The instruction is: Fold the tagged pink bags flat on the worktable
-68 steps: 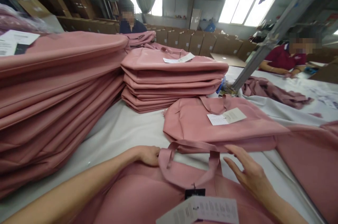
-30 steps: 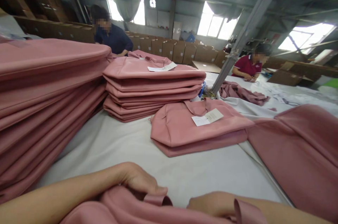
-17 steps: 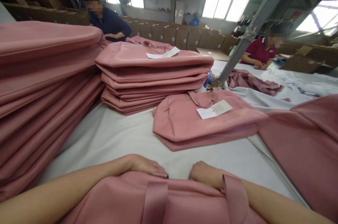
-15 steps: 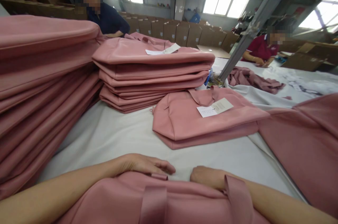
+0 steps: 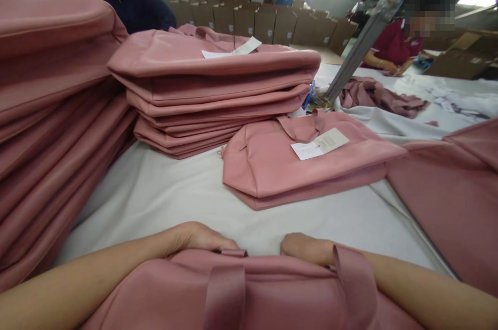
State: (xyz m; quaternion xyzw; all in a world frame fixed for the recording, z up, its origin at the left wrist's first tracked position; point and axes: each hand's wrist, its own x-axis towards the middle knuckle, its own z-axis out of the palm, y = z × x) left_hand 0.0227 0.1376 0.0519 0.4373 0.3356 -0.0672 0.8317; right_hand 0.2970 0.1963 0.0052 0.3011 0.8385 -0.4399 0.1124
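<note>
1. The pink bag (image 5: 249, 293) lay flat just before the white-covered table (image 5: 175, 200), its handle straps (image 5: 225, 293) already folded back onto it.
2. The left hand (image 5: 202, 239) and right hand (image 5: 307, 248) curled over its far edge, fingers closed on the fabric.
3. By my judgement it was nearly ready, not yet on the folded stack (image 5: 213, 91) beyond.
4. It looked smooth, matte and dusty pink.

Dusty-pink bag (image 5: 249, 293) of smooth leather-like fabric, lying flat at the near edge of the white-covered table, far edge bunched and folded over, two matching webbing handle straps (image 5: 352, 280) draped across its top
</note>
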